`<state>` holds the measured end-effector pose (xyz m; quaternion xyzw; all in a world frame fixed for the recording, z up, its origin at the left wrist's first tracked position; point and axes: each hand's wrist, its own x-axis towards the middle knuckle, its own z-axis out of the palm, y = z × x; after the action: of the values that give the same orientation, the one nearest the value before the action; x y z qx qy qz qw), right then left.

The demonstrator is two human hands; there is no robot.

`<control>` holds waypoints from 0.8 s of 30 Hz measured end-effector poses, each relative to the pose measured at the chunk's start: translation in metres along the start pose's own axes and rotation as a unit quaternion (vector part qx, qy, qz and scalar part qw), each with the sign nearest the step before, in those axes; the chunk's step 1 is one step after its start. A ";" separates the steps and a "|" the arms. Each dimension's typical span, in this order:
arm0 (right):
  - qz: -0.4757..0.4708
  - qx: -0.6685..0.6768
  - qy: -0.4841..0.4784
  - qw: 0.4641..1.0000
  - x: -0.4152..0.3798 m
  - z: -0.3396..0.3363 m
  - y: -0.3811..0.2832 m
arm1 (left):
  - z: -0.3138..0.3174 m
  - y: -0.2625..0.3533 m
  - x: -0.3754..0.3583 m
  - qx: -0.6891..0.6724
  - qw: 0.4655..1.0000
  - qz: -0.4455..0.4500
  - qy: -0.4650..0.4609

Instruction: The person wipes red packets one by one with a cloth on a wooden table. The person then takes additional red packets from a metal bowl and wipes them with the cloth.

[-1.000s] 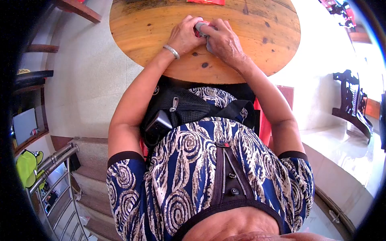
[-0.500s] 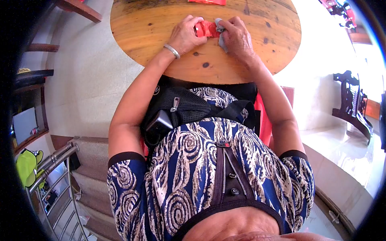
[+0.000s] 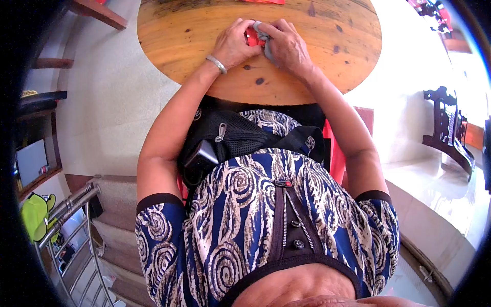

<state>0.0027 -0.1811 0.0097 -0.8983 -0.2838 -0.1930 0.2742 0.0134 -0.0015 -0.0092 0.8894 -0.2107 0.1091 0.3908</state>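
Over the round wooden table [image 3: 340, 61], my left hand [image 3: 232, 46] is closed around a small red object [image 3: 251, 37], perhaps a box; the fingers hide much of it. A crumpled grey cloth [image 3: 268, 53] is gripped in my right hand [image 3: 290, 48], with part of it over the thumb. The cloth touches the right end of the red object, and both hands are close together. A bracelet [image 3: 217, 64] circles my left wrist.
Another flat red item [image 3: 263, 1] lies at the table's far side. A black bag [image 3: 230, 134] rests on my lap under the table's near edge. Steps with a metal railing [image 3: 76, 204] are at the left, and a dark carved wooden seat [image 3: 447, 135] stands at the right.
My right hand has moved left with the grey cloth, up against my left hand. The red object's right part, visible before, is now covered.
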 end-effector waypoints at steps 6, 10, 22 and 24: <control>0.017 -0.032 -0.005 0.999 -0.002 -0.002 0.015 | 0.002 -0.003 0.001 0.007 1.000 0.003 -0.001; 0.041 -0.100 -0.025 0.994 -0.001 -0.009 0.014 | 0.001 -0.001 0.001 -0.008 1.000 0.001 0.003; 0.092 -0.041 0.016 0.995 -0.010 -0.028 0.033 | -0.002 0.003 0.000 0.002 1.000 0.000 0.011; 0.039 0.021 0.029 0.999 -0.009 -0.024 0.018 | -0.004 0.008 -0.001 0.017 1.000 -0.012 0.008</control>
<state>0.0019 -0.2116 0.0174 -0.8968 -0.2441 -0.2020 0.3088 0.0086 -0.0031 -0.0018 0.8977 -0.1947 0.1147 0.3783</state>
